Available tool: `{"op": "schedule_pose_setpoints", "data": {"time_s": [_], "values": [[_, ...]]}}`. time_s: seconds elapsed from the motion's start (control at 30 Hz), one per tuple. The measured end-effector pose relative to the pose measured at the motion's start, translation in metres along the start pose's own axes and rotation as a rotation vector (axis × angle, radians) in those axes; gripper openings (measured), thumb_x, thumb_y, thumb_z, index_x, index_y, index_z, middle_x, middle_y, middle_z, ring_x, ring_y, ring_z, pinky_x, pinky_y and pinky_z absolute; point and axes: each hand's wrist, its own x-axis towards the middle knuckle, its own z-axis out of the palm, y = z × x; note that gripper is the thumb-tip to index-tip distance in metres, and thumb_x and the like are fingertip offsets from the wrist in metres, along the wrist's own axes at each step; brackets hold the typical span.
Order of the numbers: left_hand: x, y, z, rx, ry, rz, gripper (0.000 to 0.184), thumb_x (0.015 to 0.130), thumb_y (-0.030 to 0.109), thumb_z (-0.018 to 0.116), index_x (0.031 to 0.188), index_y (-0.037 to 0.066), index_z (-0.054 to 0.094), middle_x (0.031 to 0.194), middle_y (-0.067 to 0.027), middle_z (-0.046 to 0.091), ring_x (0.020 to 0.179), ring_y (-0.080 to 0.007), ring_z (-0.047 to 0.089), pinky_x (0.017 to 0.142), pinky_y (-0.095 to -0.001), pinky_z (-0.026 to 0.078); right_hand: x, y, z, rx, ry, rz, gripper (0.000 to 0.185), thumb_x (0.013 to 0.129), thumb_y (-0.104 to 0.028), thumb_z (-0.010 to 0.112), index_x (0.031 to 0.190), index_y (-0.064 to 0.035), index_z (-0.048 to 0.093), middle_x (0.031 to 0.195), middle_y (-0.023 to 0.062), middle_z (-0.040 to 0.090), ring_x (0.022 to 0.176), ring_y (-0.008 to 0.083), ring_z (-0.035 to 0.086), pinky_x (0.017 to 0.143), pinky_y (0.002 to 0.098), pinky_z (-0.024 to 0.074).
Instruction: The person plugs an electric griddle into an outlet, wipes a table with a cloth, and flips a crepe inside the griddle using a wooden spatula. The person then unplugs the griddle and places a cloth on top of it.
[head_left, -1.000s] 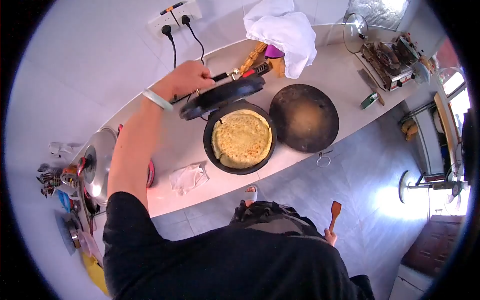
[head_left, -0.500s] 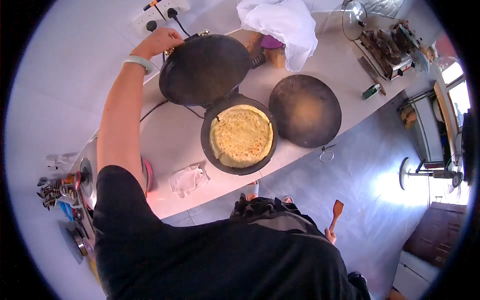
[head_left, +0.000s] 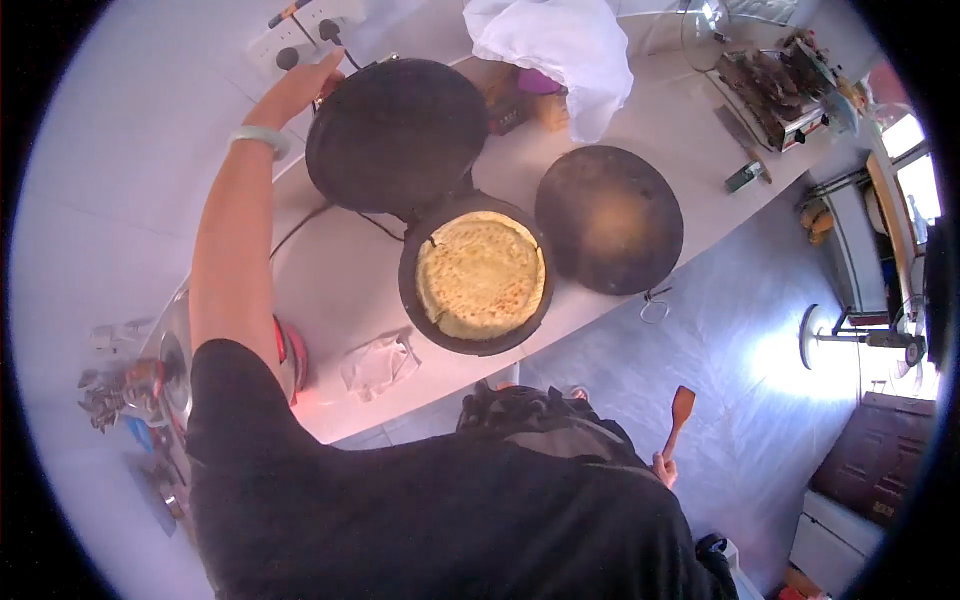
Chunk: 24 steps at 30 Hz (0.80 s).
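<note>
My left hand is at the far-left rim of the raised round black griddle lid, its fingers at the handle, partly hidden. Hinged to the lid is the round griddle base, lying flat on the counter. A golden flatbread with browned spots fills most of the base and has small splits at its left edge. Down by my right side, over the floor, my right hand is closed round the handle of a wooden spatula, blade up.
A dark round plate lies right of the griddle. A crumpled cloth is near the counter's front edge, and a white cloth drapes at the back. A knife and a small stove are farther right.
The lid has tipped a little farther back and left, together with my left hand, whose fingers look straighter. The spatula has risen slightly. The flatbread stays in the base.
</note>
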Motion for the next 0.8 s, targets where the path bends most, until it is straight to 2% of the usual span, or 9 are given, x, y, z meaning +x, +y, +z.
{"op": "schedule_pose_setpoints", "data": {"time_s": [0.1,0.23,0.3,0.4,0.47,0.6,0.63,0.7,0.8], "values": [[0.002,-0.014,0.006,-0.052,0.100,0.002,0.074,0.082,0.063,0.039,0.107,-0.003,0.062,0.096,-0.0128,0.063,0.087,-0.0224,0.054,0.084,-0.0326,0.038,-0.028,-0.029,-0.004,0.008,-0.046,-0.194,0.023,0.082,-0.019,0.062,0.078,-0.0054,0.044,0.054,0.0016,0.045,0.042,0.0131,0.043,0.038,0.0285,0.0383],[-0.022,-0.015,0.007,-0.131,0.295,0.137,0.064,0.087,0.054,0.041,0.111,-0.002,0.059,0.102,-0.0125,0.063,0.096,-0.0221,0.055,0.089,-0.0316,0.037,-0.022,-0.029,-0.018,-0.335,-0.004,-0.480,0.021,0.080,-0.017,0.064,0.079,-0.0036,0.048,0.060,0.0042,0.047,0.055,0.0138,0.043,0.053,0.0304,0.0402],[-0.031,-0.017,0.005,-0.157,0.442,0.126,0.058,0.089,0.049,0.043,0.111,-0.002,0.058,0.105,-0.0122,0.063,0.103,-0.0202,0.055,0.090,-0.0300,0.037,-0.044,-0.074,0.001,-0.452,-0.050,-0.557,0.020,0.079,-0.016,0.065,0.080,-0.0027,0.050,0.062,0.0061,0.048,0.060,0.0148,0.043,0.058,0.0312,0.0401],[-0.093,0.027,0.018,-0.295,0.617,0.158,0.048,0.090,0.040,0.047,0.110,-0.002,0.059,0.107,-0.0108,0.063,0.105,-0.0154,0.054,0.091,-0.0269,0.037,-0.063,-0.135,0.035,-0.526,-0.295,-0.615,0.020,0.081,-0.017,0.063,0.092,-0.0039,0.055,0.069,0.0122,0.056,0.062,0.0221,0.054,0.060,0.0342,0.0438],[-0.137,0.048,0.049,-0.499,0.761,0.241,0.040,0.091,0.034,0.049,0.107,-0.001,0.061,0.101,-0.0082,0.064,0.097,-0.0120,0.055,0.088,-0.0257,0.040,-0.067,-0.166,0.063,-0.568,-0.432,-0.780,0.021,0.083,-0.018,0.060,0.099,-0.0060,0.055,0.076,0.0182,0.059,0.071,0.0332,0.060,0.064,0.0381,0.0459],[-0.234,0.070,0.151,-0.634,0.671,0.164,0.024,0.091,0.019,0.052,0.097,-0.001,0.064,0.090,-0.0072,0.065,0.086,-0.0135,0.058,0.081,-0.0272,0.045,-0.086,-0.228,0.120,-0.658,-0.638,-0.931,0.024,0.087,-0.018,0.053,0.109,-0.0086,0.053,0.083,0.0225,0.059,0.081,0.0415,0.058,0.068,0.0402,0.0462],[-0.256,0.065,0.179,-0.514,0.580,0.207,0.025,0.091,0.020,0.053,0.096,-0.001,0.064,0.089,-0.0083,0.066,0.085,-0.0136,0.059,0.080,-0.0271,0.045,-0.083,-0.235,0.135,-0.625,-0.663,-1.033,0.024,0.087,-0.018,0.052,0.109,-0.0086,0.053,0.082,0.0204,0.060,0.077,0.0381,0.059,0.067,0.0384,0.0462],[-0.300,0.056,0.238,-0.632,0.355,0.039,0.024,0.090,0.019,0.054,0.095,-0.002,0.065,0.091,-0.0100,0.067,0.084,-0.0132,0.059,0.077,-0.0274,0.047,-0.073,-0.238,0.167,-0.546,-0.713,-1.235,0.025,0.088,-0.019,0.051,0.111,-0.0085,0.055,0.078,0.0162,0.061,0.070,0.0314,0.061,0.063,0.0348,0.0461],[-0.356,0.032,0.306,-0.683,0.147,-0.141,0.023,0.090,0.017,0.052,0.094,-0.003,0.063,0.083,-0.0068,0.065,0.081,-0.0115,0.059,0.075,-0.0252,0.047,-0.069,-0.248,0.197,-0.509,-0.981,-0.675,0.026,0.088,-0.019,0.051,0.111,-0.0077,0.057,0.070,0.0055,0.058,0.060,0.0148,0.054,0.056,0.0276,0.0428]]}}
